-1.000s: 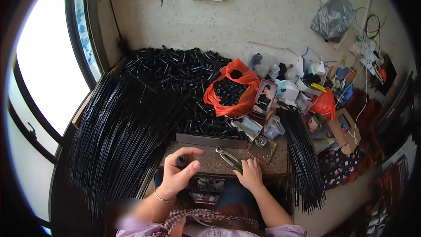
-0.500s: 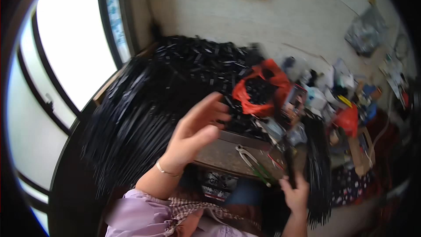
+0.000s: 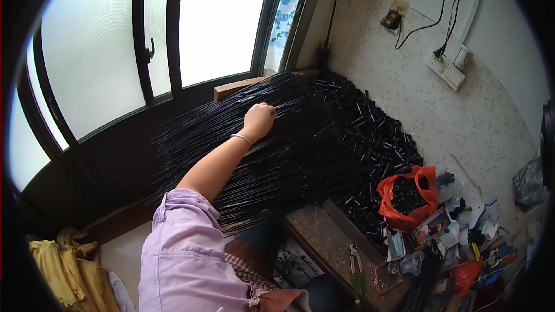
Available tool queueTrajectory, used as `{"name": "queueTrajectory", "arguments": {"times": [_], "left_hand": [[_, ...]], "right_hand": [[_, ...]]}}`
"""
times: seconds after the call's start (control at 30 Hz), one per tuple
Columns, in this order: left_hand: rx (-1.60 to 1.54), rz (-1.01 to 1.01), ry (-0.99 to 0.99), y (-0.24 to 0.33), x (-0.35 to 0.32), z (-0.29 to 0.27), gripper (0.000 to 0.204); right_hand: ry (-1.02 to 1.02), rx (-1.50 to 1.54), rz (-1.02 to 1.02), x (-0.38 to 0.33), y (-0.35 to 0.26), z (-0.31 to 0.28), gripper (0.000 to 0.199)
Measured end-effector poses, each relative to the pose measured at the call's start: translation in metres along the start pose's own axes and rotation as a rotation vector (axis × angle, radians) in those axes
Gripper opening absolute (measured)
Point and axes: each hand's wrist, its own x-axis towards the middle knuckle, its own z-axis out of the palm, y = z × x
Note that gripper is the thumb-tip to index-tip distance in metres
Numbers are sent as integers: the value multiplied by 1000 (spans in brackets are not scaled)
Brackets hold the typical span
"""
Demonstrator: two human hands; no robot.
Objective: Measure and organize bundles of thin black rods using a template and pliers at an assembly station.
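Observation:
My left hand (image 3: 259,121) reaches out over a wide bundle of long, thin black rods (image 3: 225,156) at the far left. Its fingers are curled closed against the rods near their far side; what they pinch is hidden beneath the hand. A bracelet circles that wrist. Right of the rods, and against the wall, lies a heap of short black pieces (image 3: 370,133) with shiny ends. My right hand is out of the picture.
A red plastic bag (image 3: 399,218) of black pieces sits at the heap's right edge. Green-handled pincers (image 3: 356,271) lie on the brown work board (image 3: 318,237). Assorted clutter fills the lower right. A dark-framed window (image 3: 147,40) stands left, with yellow cloth (image 3: 63,266) below.
The view has swung left. My left hand, spread open before, has reached forward onto the rods and closed. My right hand has gone out of view.

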Motion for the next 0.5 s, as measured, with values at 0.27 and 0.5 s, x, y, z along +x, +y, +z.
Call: {"name": "queueTrajectory", "arguments": {"times": [0.27,0.5], "left_hand": [[519,71,-56,-49,80,47,15],[420,206,26,-74,83,8,12]], "right_hand": [[-69,83,4,-27,-13,17,47],[23,-83,-42,-70,-81,-37,44]]}}
